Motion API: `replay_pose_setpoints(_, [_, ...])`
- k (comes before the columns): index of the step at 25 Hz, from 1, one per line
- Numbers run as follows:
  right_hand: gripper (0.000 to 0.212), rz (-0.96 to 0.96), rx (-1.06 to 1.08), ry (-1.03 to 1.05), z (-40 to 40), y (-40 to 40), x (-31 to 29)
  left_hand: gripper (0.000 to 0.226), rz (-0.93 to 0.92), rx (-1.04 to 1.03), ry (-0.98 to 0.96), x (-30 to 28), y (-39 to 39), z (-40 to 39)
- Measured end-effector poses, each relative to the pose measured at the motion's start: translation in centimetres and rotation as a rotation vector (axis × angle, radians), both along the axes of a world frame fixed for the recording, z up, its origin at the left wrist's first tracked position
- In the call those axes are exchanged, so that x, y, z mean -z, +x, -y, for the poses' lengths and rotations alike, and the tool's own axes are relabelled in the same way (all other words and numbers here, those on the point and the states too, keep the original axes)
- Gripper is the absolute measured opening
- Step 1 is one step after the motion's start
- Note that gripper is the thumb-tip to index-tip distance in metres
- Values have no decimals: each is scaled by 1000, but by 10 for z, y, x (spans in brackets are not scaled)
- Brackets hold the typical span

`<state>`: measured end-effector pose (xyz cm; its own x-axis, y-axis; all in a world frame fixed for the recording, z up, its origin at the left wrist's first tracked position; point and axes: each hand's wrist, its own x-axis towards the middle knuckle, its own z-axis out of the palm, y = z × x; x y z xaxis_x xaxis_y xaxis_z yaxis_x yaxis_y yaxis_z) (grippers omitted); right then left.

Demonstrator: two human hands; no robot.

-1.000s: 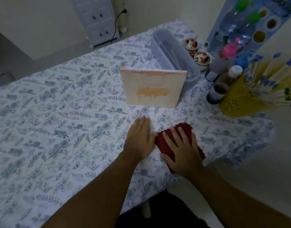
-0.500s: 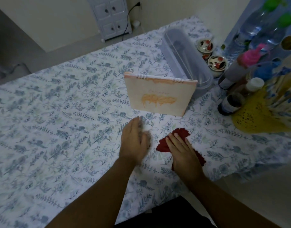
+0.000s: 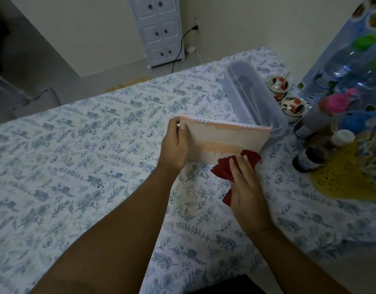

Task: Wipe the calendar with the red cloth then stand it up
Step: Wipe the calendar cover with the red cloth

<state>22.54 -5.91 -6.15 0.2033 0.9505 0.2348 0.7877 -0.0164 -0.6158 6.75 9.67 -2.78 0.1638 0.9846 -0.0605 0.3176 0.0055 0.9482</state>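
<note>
The calendar (image 3: 223,141) is a pale spiral-bound desk calendar with an orange print, tilted with its binding on top, over the floral tablecloth (image 3: 87,155). My left hand (image 3: 175,147) grips its left edge, thumb on the front near the top corner. My right hand (image 3: 244,183) holds the bunched red cloth (image 3: 224,169) and presses it against the calendar's lower right front. Part of the cloth hangs below my palm.
A clear plastic lidded box (image 3: 253,100) lies just behind the calendar. Two small painted bowls (image 3: 291,105), dark bottles (image 3: 310,158), a yellow holder (image 3: 342,179) and water bottles (image 3: 342,66) crowd the right side. A white drawer cabinet (image 3: 159,28) stands by the far wall.
My left hand rose from the table and took hold of the calendar's left edge. My right hand lifted the red cloth off the table onto the calendar's front.
</note>
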Motion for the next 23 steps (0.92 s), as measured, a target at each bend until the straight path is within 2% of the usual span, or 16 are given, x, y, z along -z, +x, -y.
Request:
replay_pose_setpoints(5, [50, 7, -36, -10, -7, -16, -6, 29, -17, -32, 56, -1, -20, 33])
replay_pose_setpoints(10, [52, -3, -97, -33, -14, -43, -8, 26, -100, -232, 62, -1, -81, 58])
replay_pose_setpoints(14, [52, -28, -176, -192, -14, -86, -3, 37, -254, -410, -108, 16, -147, 87])
replay_pose_setpoints(18, [51, -44, -255, -331, 0, -128, 14, 42, -410, -470, -322, 37, -186, 99])
replay_pose_setpoints(21, [54, 41, -291, -433, 10, -139, 27, 42, -337, -457, -485, 40, -195, 102])
replay_pose_setpoints(23, [59, 111, -316, -488, 14, -135, 33, 46, -263, -463, -483, 36, -194, 109])
